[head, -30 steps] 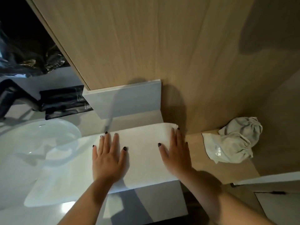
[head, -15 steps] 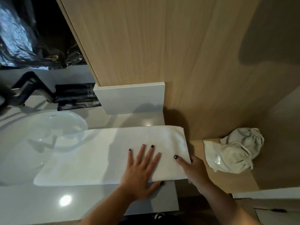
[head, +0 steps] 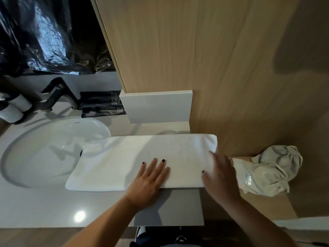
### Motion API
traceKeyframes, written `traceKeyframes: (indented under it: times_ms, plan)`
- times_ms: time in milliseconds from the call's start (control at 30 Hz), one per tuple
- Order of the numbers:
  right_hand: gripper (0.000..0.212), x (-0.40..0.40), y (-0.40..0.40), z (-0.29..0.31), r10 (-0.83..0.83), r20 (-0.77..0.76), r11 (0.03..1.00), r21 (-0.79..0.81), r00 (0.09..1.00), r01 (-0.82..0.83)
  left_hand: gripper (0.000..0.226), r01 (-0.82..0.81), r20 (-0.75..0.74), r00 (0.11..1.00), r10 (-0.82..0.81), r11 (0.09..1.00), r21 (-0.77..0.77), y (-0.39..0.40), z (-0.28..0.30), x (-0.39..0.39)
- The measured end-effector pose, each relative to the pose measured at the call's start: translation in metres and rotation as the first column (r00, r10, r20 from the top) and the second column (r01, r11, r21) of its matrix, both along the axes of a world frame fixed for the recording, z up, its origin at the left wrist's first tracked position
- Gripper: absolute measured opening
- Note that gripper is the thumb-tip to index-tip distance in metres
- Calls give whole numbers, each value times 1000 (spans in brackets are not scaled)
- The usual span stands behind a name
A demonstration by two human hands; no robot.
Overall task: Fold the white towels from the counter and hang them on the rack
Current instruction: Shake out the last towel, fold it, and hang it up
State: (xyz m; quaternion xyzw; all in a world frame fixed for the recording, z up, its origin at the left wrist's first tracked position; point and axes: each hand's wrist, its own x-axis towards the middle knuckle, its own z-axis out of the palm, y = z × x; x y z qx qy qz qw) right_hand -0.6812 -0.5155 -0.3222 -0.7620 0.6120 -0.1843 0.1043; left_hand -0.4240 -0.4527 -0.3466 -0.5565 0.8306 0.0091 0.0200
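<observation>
The towel [head: 142, 161] lies on the counter [head: 53, 207] as a long folded strip, its left end hanging over the rim of the sink [head: 35, 152] and its right end reaching the wood panel [head: 213, 68]. It looks laid flat this way so that the layers can be pressed even before the next fold.

The left hand [head: 147, 180] lies flat on the strip, fingers [head: 156, 168] straight and slightly spread, gripping nothing; the near edge of the towel runs under its palm, and the bulk of the cloth stretches away to the left of the fingertips. That placement reads as a weight, pinning the layers so they do not slide.

The right hand [head: 220, 175] rests at the strip's right end, fingers relaxed and extended over the cloth, the thumb near the front edge. It is blurred, so whether the thumb is tucked under the edge cannot be told; nothing is plainly pinched. It seems placed to take that end and carry it across, toward the left hand's fingers.

Just right of the right hand's fingers a grey drawstring pouch [head: 270, 172] sits on a lower wooden ledge [head: 267, 205], apart from the towel. Beyond the fingertips, a tap [head: 58, 95] and dark packets [head: 101, 104] stand at the back. No rack is in view, so hanging is not yet begun.
</observation>
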Motion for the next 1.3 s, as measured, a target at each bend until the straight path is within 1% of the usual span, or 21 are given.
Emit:
traceKeyframes:
  times_ms: [33,67,100,133,167,200,267,333,367,467,533,567,600,667,733,833,933,1000,1100,1200,1300]
  plan:
    - [63,11,6,1,165,-82,985,-38,983,-169,60,-6,20,1000,6,1000,10,-1,1,-2]
    - [69,24,14,0,320,-156,942,-53,934,-332,63,-2,37,999,2,1000,13,-1,3,-4]
    - [75,36,21,-1,444,-222,887,-24,868,-460,67,14,48,999,-15,1000,4,-2,6,-4]
    - [82,47,26,0,516,-283,849,45,809,-526,74,37,54,998,-36,999,-14,-2,7,-3]
    - [91,57,29,-1,546,-324,834,128,773,-536,84,53,62,997,-52,998,-19,-2,8,1]
    - [98,66,30,-1,551,-341,834,189,761,-519,93,65,71,995,-64,998,-18,-1,9,7]
    - [97,78,23,0,516,-334,855,254,789,-452,103,71,92,993,-69,997,-25,1,9,21]
    - [92,88,16,1,498,-386,866,266,776,-423,112,24,117,993,-21,1000,-20,0,9,40]
    - [94,91,13,1,500,-416,865,283,759,-415,115,-14,124,992,16,1000,-16,-1,9,50]
    - [96,94,11,-5,476,-454,878,285,753,-384,122,-94,146,985,93,996,7,-1,11,80]
    - [93,91,10,-8,445,-463,895,250,766,-369,132,-100,144,985,99,995,-3,2,12,100]
    - [92,90,9,-4,438,-470,896,296,766,-331,136,-90,132,987,90,996,-6,4,12,109]
    - [90,88,9,0,428,-485,899,314,763,-305,135,-76,119,990,77,997,-12,6,12,117]
    - [87,84,11,5,401,-481,911,300,780,-283,121,-35,102,994,38,999,-35,10,14,133]
    - [86,79,16,6,378,-438,918,294,816,-267,108,-6,84,996,11,998,-58,13,15,146]
    - [80,72,22,11,340,-411,931,276,846,-241,88,26,24,999,-23,995,-99,17,14,166]
    - [73,66,27,21,314,-385,930,308,868,-200,77,43,-53,997,-49,992,-120,22,17,186]
    - [70,62,31,27,271,-375,940,303,887,-159,69,40,-77,996,-51,990,-138,24,19,200]
    - [66,57,37,30,197,-371,959,268,908,-98,41,31,-83,996,-45,988,-154,28,24,220]
    - [60,54,40,33,130,-356,966,255,925,-38,34,31,-77,996,-46,983,-183,31,29,235]
    - [56,46,42,37,101,-357,961,277,929,2,29,37,-79,996,-51,985,-167,36,32,245]
